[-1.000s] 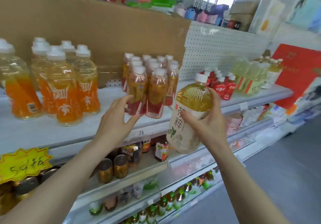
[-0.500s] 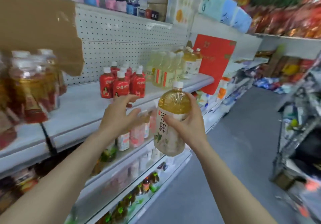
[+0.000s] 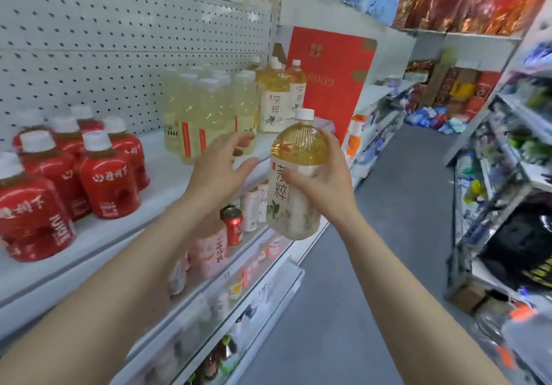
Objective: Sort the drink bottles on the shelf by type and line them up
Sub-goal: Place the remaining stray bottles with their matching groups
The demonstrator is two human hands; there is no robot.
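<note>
Holding a big tea bottle [image 3: 300, 148] up in front of the drinks shelf [image 3: 167, 175], seen from the head cam.
The person's right hand [image 3: 324, 181] is wrapped round the bottle's middle, keeping it upright just off the shelf edge, near the matching tea bottles [image 3: 273, 97] at the far end. Left hand [image 3: 218, 169] hovers beside it, fingers spread and loose, gripping nothing. Red bottles [image 3: 107, 181] are bunched on the left, with pale yellow bottles [image 3: 209, 115] between them and the tea.

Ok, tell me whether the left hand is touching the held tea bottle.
Apart. In the head view a strip of shelf shows between the left hand and the tea bottle; only the right hand grips it.
</note>
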